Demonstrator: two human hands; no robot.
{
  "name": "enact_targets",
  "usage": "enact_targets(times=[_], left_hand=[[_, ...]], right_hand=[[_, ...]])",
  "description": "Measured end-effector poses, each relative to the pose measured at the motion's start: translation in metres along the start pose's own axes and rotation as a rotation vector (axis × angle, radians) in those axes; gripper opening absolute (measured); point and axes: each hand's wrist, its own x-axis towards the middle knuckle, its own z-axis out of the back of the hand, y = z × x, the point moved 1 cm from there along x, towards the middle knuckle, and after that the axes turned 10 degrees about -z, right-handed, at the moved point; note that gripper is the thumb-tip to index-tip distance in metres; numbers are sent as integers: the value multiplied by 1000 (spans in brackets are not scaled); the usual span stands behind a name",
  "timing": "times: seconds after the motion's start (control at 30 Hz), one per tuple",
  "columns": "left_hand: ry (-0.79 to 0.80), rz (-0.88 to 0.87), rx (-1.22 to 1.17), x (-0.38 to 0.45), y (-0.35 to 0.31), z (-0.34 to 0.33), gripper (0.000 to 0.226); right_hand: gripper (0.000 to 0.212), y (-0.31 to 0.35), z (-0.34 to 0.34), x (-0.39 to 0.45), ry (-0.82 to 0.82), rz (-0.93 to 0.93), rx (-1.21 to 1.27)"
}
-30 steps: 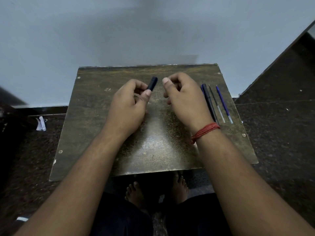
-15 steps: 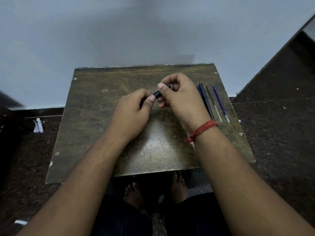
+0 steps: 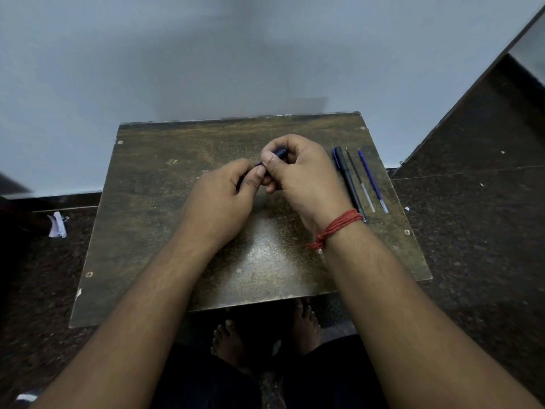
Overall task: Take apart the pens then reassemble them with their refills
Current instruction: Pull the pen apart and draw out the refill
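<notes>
The right hand (image 3: 303, 172), with a red twisted thread band (image 3: 339, 227) on its wrist, is curled with thumb and forefinger pinched on the ribbed dark end of a small pen piece (image 3: 278, 152). The left hand (image 3: 221, 199) meets it, thumb and fingers closed on the other end of the same piece, so the two hands touch above the middle of the tabletop (image 3: 153, 231); how much of the pen lies inside the fingers cannot be told. The tabletop is a worn, scratched brown board with a glossy patch near the front and small screw heads at its edges. On its right side lie three slim rods, nearly parallel: a thick dark pen barrel (image 3: 348, 178), a thin dark refill (image 3: 358, 178) with a clear tip, and a blue refill (image 3: 372, 180). Around is speckled dark stone floor (image 3: 472, 246).
</notes>
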Motion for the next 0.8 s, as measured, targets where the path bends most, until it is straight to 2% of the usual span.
enact_targets(times=[0.13,0.3,0.43,0.5,0.57,0.63,0.8], left_hand=[[-6,41,-68,-1,0,0,26],[-41,46,-112,-1,-1,-2,22],[-52,69,-106,-3,2,-2,25],[-58,82,-118,-3,4,-1,23],[-69,96,-122,-3,4,-2,21],[-94,113,-129,-3,4,-2,19],[-174,153,-157,-1,11,-1,16]], right_hand=[[20,3,3,0,18,38,10],[17,7,4,0,32,90,99],[14,7,20,9,-146,123,253],[13,5,31,14,-236,143,246],[16,4,37,15,-309,146,70],[16,5,36,11,-324,167,-212],[20,1,8,-3,-180,225,-943]])
